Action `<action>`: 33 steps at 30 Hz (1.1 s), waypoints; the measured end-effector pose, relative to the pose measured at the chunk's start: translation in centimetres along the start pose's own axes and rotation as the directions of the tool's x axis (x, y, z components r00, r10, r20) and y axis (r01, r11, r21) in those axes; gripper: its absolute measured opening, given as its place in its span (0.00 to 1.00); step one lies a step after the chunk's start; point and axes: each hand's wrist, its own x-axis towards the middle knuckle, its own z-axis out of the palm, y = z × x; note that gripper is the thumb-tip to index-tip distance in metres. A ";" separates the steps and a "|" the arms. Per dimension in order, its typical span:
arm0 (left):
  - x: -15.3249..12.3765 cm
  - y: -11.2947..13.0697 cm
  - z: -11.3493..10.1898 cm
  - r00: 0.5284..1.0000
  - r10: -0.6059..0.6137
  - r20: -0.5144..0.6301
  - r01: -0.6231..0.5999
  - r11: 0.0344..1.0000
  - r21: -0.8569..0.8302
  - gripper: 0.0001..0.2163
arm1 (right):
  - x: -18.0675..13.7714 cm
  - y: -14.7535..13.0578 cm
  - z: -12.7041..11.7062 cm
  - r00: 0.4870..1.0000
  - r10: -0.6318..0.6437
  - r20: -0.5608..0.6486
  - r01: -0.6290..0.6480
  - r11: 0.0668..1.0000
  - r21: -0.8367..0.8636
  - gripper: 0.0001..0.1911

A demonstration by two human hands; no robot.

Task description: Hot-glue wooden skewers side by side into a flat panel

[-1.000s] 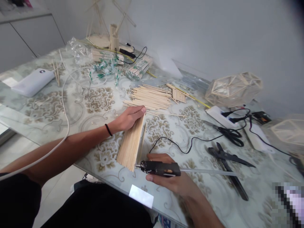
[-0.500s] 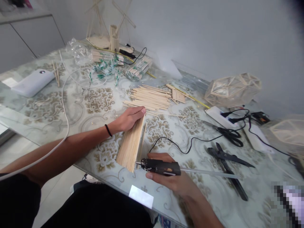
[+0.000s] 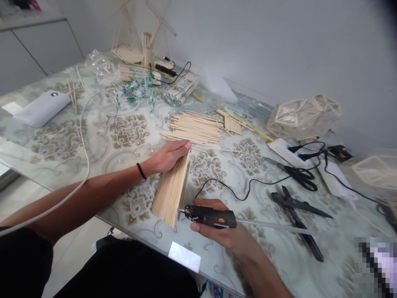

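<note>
My left hand [image 3: 167, 156] lies flat with fingers together on the far end of a panel of glued wooden sticks [image 3: 171, 188], pressing it onto the patterned glass table [image 3: 77, 140]. My right hand [image 3: 225, 234] is closed round a black glue gun [image 3: 211, 217] with a clear glue stick trailing from its back. The gun's nozzle points left and sits at the panel's near right edge. A black cord runs from the gun across the table.
A loose pile of sticks [image 3: 195, 126] lies beyond the panel. Scissors [image 3: 297, 174], black pliers [image 3: 297, 215] and a white power strip [image 3: 287, 151] are at the right. Stick-frame polyhedra [image 3: 305, 116] stand far right. A white device [image 3: 41, 107] and cable lie left.
The glue gun has crept slightly up and away along the panel's right edge. My left hand has stayed in place on the panel.
</note>
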 end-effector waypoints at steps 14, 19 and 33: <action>-0.2 0.4 0.1 1.000 0.020 0.010 -0.020 1.000 0.002 0.25 | -1.1 1.9 -0.5 0.991 0.056 -0.124 -0.063 0.997 -0.055 0.14; -0.4 0.6 0.2 0.999 0.036 0.021 -0.036 0.999 0.007 0.24 | -1.2 1.9 -0.4 0.981 0.095 -0.169 -0.105 0.993 -0.054 0.17; -0.5 0.7 0.3 0.999 0.019 0.047 -0.021 0.999 0.024 0.22 | 1.6 -0.9 -0.7 0.996 -0.019 0.087 0.014 0.999 0.050 0.20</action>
